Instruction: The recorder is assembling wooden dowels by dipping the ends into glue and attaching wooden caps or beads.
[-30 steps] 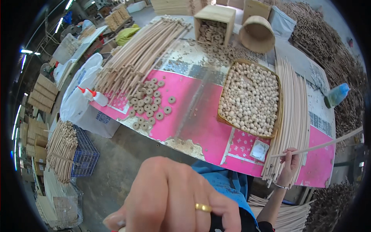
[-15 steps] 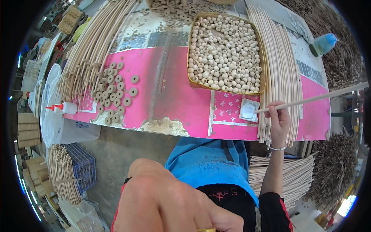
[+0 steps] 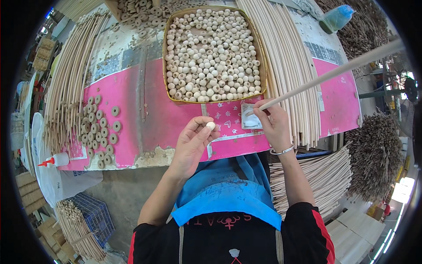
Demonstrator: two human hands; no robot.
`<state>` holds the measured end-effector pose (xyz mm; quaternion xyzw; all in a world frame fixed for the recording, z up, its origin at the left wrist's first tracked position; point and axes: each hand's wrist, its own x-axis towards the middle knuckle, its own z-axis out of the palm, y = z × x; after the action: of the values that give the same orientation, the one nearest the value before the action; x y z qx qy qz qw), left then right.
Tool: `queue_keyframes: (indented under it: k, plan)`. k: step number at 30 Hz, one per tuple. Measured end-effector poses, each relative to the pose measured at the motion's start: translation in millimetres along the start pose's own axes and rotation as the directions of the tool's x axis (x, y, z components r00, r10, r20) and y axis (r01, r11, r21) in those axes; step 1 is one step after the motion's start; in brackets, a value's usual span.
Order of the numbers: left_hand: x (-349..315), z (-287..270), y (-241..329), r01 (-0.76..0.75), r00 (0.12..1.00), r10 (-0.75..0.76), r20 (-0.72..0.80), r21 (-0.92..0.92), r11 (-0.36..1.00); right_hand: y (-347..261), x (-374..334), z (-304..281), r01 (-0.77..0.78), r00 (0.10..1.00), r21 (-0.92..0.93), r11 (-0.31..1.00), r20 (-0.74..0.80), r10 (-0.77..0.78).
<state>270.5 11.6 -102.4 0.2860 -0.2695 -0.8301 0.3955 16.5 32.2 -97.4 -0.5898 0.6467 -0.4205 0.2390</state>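
Mid-frame, near the table's front edge (image 3: 239, 149), the left hand (image 3: 192, 143) pinches 1 bead (image 3: 211, 126), the right hand (image 3: 277, 125) 1 rod (image 3: 334, 72); pink tabletop (image 3: 154, 101) opens leftward toward discs (image 3: 104, 132).

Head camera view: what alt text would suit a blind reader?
Someone's left fingers pinch a round pale bead; right fingers hold a long wooden rod, one end near a small white dish. Beyond them, a tray of similar beads sits on a partly pink table.
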Motion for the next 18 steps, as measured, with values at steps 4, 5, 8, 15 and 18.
queue_keyframes:
  k: [4,5,8,15,18]
  plan:
    - [12.2,5.7,-9.1,0.013,1.000,-0.011,-0.025,0.078,0.997,4.2,-1.4,-4.5,0.013,1.000,0.054,0.998,0.000,-0.013]
    - [15.7,7.4,-11.6,0.025,1.000,-0.023,-0.017,0.127,0.992,7.2,-1.7,-6.1,0.020,0.999,0.102,0.995,-0.039,-0.016]
    - [25.2,11.5,-21.0,0.039,0.999,-0.039,-0.008,0.211,0.977,9.4,-4.0,-14.6,-0.007,0.997,0.201,0.980,-0.078,0.023]
    - [45.3,34.6,-35.6,0.020,1.000,-0.014,-0.020,0.342,0.939,12.8,-14.9,-33.1,-0.004,0.985,0.366,0.930,-0.157,0.066]
    - [51.7,42.0,-40.5,0.028,1.000,-0.023,-0.017,0.353,0.935,2.4,-20.5,-42.5,0.017,0.980,0.426,0.905,-0.186,0.069]
